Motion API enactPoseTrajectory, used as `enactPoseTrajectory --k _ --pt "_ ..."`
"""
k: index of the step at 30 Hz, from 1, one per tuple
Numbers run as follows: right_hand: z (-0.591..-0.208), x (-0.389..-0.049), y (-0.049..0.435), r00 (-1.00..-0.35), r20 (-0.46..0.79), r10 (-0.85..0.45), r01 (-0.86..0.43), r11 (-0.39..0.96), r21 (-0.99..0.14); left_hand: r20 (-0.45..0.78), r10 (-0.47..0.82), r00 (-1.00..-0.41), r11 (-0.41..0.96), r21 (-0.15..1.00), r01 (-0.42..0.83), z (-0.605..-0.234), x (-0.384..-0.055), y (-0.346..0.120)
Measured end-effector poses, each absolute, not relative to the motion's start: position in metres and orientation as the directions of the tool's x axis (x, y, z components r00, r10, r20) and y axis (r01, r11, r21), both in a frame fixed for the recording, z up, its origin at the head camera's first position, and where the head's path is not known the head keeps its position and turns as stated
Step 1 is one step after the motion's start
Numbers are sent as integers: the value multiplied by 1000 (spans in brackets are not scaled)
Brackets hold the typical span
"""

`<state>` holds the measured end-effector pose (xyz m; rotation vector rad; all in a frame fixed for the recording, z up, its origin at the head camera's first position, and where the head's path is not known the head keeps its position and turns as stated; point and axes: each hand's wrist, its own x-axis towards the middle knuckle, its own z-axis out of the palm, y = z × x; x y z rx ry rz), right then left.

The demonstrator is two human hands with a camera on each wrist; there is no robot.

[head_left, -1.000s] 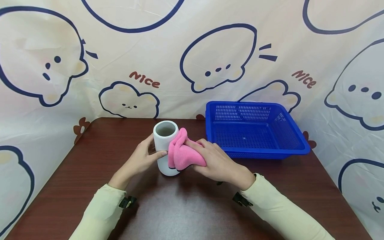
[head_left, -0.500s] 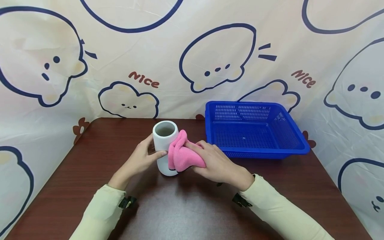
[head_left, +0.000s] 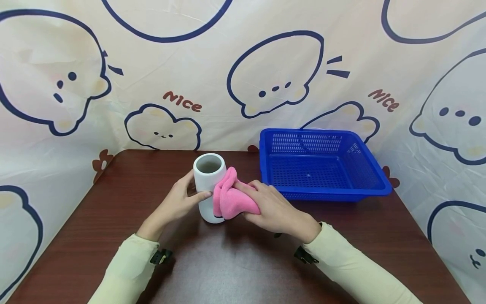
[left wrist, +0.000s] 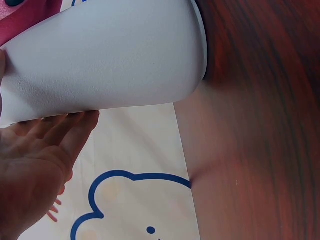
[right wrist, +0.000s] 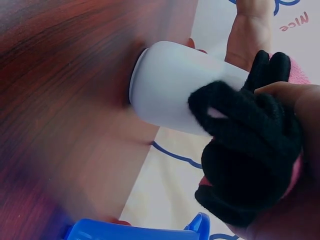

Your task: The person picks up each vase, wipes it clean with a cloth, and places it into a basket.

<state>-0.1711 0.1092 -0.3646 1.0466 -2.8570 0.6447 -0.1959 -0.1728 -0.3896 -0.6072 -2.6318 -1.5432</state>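
Observation:
A white cylindrical vase [head_left: 207, 182] with an open top stands upright on the brown table. My left hand [head_left: 177, 198] grips its left side, thumb across the front and fingers reaching behind. In the left wrist view, the fingertips lie along the smooth side of the vase [left wrist: 115, 60]. My right hand [head_left: 276, 207] holds a bunched pink cloth [head_left: 236, 202] against the vase's right side. Seen from the right wrist, the near side of the cloth [right wrist: 245, 135] is black and fluffy, and it covers part of the vase [right wrist: 172, 85].
Behind and to the right sits a blue plastic basket [head_left: 326, 192] with perforated walls, close to my right hand. A curtain [head_left: 212, 71] with cartoon drawings encloses the back and sides of the wood-grained table [head_left: 106, 236].
The pink cloth has slid slightly down the vase's side with my right hand. My left hand and the vase stay in place.

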Motion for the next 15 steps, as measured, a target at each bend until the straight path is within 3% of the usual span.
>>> enactPoseTrajectory --k 15 --pt "-373 -170 112 -747 185 -638 -659 678 -325 224 313 -923 431 833 348 -390 -196 -173"
